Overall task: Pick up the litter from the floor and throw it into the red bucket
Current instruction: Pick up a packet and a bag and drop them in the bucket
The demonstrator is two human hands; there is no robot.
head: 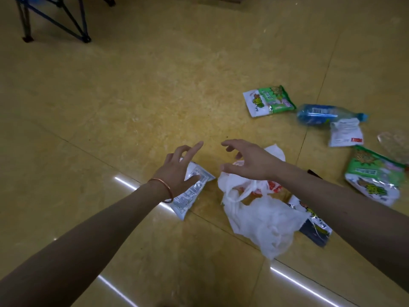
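My left hand (181,166): fingers spread wide, holding nothing. It is right over the silver packet (190,193), and my thumb looks like it touches it.
My right hand (247,161): wide and loose too, holding nothing, just above the white plastic bag (265,220).
Litter close to me: the silver packet and the white plastic bag lie on the floor (132,96), near each other. A dark wrapper (315,229) peeks out from beside the bag.
Litter farther off: a green snack bag (269,100), a blue bottle (321,114) lying on its side, a white paper packet (346,134) right against the bottle, a clear wrapper (396,145) and a second green bag (374,178).
Where the red bucket is: I cannot see it from here.
Done: I cannot tell if any litter is in the bucket. All the litter I can see is on the floor.
Left to do: a lot, I think. I would grab the two near pieces first, then the others, and drop each one into the bucket.
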